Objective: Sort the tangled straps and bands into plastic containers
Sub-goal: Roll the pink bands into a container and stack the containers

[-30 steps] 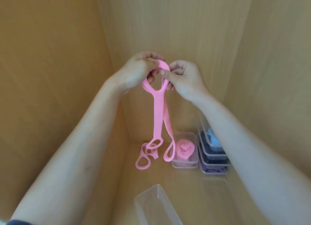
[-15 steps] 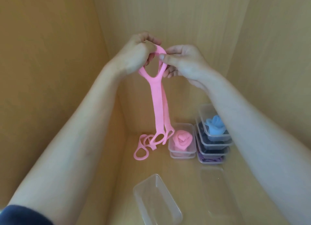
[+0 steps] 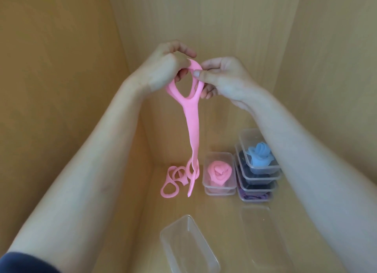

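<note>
A long pink strap (image 3: 191, 125) hangs from both my hands, held up in front of the wooden back wall. My left hand (image 3: 163, 68) grips the top loop from the left, and my right hand (image 3: 222, 76) pinches the same loop between thumb and fingers. The strap's lower loops (image 3: 175, 180) trail onto the wooden floor in a tangle. An empty clear plastic container (image 3: 187, 246) lies near the front. A clear lid (image 3: 263, 232) lies flat to its right.
A clear container with a rolled pink band (image 3: 219, 173) stands at the back. To its right is a stack of containers (image 3: 257, 176) with a blue band on top, dark and purple ones below. Wooden walls close in left, right and behind.
Both hands have lifted the strap's top loop higher, drawing the hanging part up so less of it lies on the floor. The lower loops have shifted slightly.
</note>
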Motion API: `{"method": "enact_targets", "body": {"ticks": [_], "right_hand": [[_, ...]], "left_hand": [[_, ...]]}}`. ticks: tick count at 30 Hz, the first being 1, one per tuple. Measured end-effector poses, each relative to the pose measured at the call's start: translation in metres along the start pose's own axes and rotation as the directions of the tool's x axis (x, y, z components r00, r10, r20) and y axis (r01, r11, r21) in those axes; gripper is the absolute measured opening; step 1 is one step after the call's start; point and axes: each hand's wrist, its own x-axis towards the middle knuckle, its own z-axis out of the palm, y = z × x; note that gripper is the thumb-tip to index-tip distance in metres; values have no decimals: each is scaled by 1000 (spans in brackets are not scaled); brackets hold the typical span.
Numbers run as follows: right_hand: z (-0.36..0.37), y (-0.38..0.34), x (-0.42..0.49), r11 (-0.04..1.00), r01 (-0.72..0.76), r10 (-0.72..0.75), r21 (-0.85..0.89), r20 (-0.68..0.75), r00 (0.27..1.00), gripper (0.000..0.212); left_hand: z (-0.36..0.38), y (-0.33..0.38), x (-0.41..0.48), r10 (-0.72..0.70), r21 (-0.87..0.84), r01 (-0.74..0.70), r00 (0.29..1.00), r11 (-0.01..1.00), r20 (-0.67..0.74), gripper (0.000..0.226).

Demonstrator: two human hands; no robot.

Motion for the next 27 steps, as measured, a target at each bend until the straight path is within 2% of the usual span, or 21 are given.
{"method": "enact_targets", "body": {"ticks": [8,12,19,22,27], "right_hand": [[-3,-10,-3,997,-52,50,55,40,998,14],[-5,-21,-2,997,-74,73,15,38,997,17],[-6,-37,-6,992,-103,99,74,54,994,10],[-6,-40,-7,994,-83,79,68,56,995,10],[-4,-38,-9,999,-36,36,-15,29,999,12]], "left_hand": [[-5,3,0,26,62,-25,1000,998,-18,28],[-7,7,0,47,93,-44,999,995,-28,28],[-11,11,1,104,135,-95,993,986,-61,28],[-12,14,1,129,160,-114,988,980,-85,29],[-14,17,-2,99,147,-93,994,985,-40,27]]}}
